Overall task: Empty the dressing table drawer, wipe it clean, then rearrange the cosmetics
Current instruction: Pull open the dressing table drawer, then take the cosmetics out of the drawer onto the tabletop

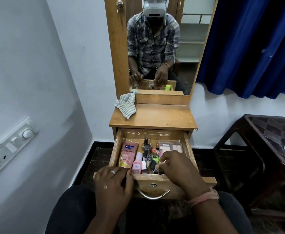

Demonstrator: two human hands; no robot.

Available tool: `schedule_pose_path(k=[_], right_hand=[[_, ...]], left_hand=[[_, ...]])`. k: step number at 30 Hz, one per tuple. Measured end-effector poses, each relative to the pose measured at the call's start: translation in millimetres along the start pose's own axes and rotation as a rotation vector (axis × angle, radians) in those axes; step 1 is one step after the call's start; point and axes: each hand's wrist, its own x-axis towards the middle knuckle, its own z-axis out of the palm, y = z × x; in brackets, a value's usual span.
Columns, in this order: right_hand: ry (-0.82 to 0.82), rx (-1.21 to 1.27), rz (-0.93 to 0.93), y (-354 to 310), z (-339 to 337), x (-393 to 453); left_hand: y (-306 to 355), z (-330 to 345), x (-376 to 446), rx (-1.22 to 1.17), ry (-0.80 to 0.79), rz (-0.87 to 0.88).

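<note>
The drawer stands pulled out below the dressing table top, and we see it packed: a pink tube lies flat along its left side, a clear case sits at the back right, and a crowd of small bottles stands upright in the middle, touching one another. We judge that we are either early in emptying or late in rearranging; the pictures alone do not settle which. Our right hand is inside the drawer at its front right, fingers curled narrow around something small among the bottles, though we cannot tell whether it is truly gripped. Our left hand rests on the drawer's front edge at the left corner, fingers bent and holding nothing we can see, just beside the tube's lower end. To do this well, we would handle one bottle at a time, straight up, since the neighbours press close and could topple. The left hand should steady the drawer front. The striped cloth waits at the back left of the top, well apart from both hands.
</note>
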Motion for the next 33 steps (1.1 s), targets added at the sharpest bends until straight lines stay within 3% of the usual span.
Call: schedule_pose_path(k=[5,8,13,16,19,22,25,33], right_hand=[[-0.075,-0.029,0.024,-2,13,21],[-0.027,-0.122,-0.010,-2,20,26],[-0.102,-0.130,-0.035,-8,29,22],[-0.126,0.067,0.020,-14,10,23],[0.067,0.361,-0.002,-24,-37,40],[0.355,0.427,-0.110,-35,-71,80],[0.375,0.424,-0.154,-47,-66,132],[0.430,0.159,-0.258,-49,-20,230]], left_hand=[[-4,1,3,0.019,0.066,0.005],[-5,0,9,-0.014,0.086,-0.024],[5,-13,58,-0.064,-0.023,-0.105],[4,-6,102,-0.041,-0.129,-0.222],[-6,8,155,-0.105,-0.123,-0.273],[-15,32,213,-0.131,-0.247,-0.415],[-24,65,250,-0.177,-0.310,-0.480],[-48,114,246,0.155,-0.282,-0.605]])
